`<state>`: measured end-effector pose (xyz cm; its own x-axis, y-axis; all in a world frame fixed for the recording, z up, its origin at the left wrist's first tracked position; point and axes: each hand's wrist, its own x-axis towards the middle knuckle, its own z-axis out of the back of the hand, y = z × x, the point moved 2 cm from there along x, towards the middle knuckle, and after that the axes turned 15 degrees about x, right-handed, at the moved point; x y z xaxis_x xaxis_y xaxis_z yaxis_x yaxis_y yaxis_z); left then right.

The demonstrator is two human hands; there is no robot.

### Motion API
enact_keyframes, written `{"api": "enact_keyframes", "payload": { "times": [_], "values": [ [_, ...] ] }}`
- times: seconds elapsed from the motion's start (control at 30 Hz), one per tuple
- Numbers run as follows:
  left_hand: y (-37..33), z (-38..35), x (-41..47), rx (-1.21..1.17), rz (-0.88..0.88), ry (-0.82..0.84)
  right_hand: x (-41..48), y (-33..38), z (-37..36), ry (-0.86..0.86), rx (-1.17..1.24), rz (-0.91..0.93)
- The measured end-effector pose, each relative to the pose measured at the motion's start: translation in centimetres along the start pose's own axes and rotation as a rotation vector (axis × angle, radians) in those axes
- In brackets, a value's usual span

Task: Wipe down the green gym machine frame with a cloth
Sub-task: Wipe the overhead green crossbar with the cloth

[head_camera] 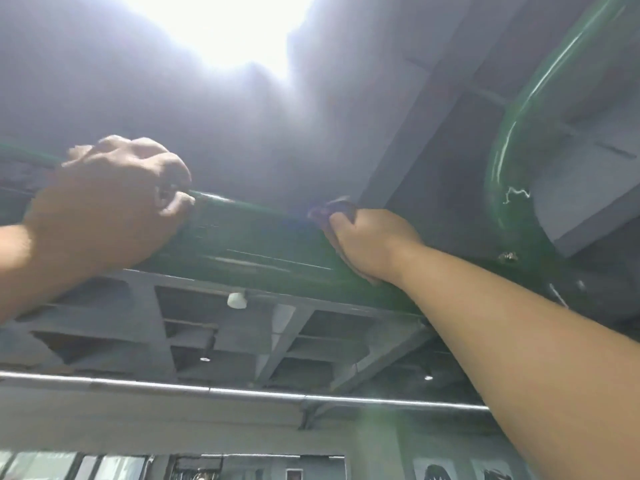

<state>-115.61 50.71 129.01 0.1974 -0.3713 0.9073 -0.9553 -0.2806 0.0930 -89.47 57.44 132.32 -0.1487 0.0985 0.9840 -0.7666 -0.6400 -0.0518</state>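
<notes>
While I look up at the overhead bar of the green frame [256,233], my left hand [104,202] grips it at the left, fingers [173,202] curled round the tube as a brace. Further right, my right hand [367,244] presses a dark cloth [332,211] (mostly hidden by the knuckles) against the bar, fingers clamped on it. I judge the wiping midway; next, slide the cloth on toward the curved upright [509,161].
</notes>
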Motion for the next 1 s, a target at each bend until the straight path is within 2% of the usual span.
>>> {"api": "enact_keyframes", "payload": {
  "times": [0.03,0.13,0.23,0.37,0.5,0.7,0.87,1.0],
  "values": [
    [2.5,0.6,-0.5,0.027,0.022,0.054,0.5,2.6,-1.1,0.030,0.013,0.035],
    [8.4,2.3,-2.1,0.073,-0.017,0.073,1.3,10.2,-3.9,0.060,0.027,0.169],
    [14.7,4.1,-3.4,0.155,-0.003,0.098,1.7,17.0,-6.1,0.063,0.062,0.211],
    [23.8,6.0,-4.5,0.244,0.084,0.162,2.2,25.1,-8.5,0.084,0.139,0.245],
    [32.9,7.6,-5.1,0.309,0.200,0.196,2.8,34.4,-12.0,0.034,0.027,0.335],
    [45.1,10.1,-3.9,0.317,0.162,0.413,4.8,49.4,-17.8,0.063,0.028,0.405],
    [53.1,11.1,-3.7,0.282,0.183,0.411,5.4,60.4,-21.7,0.036,0.111,0.457],
    [57.1,10.9,-3.7,0.204,0.314,0.366,6.3,66.4,-23.8,0.082,0.148,0.497]
  ]
}}
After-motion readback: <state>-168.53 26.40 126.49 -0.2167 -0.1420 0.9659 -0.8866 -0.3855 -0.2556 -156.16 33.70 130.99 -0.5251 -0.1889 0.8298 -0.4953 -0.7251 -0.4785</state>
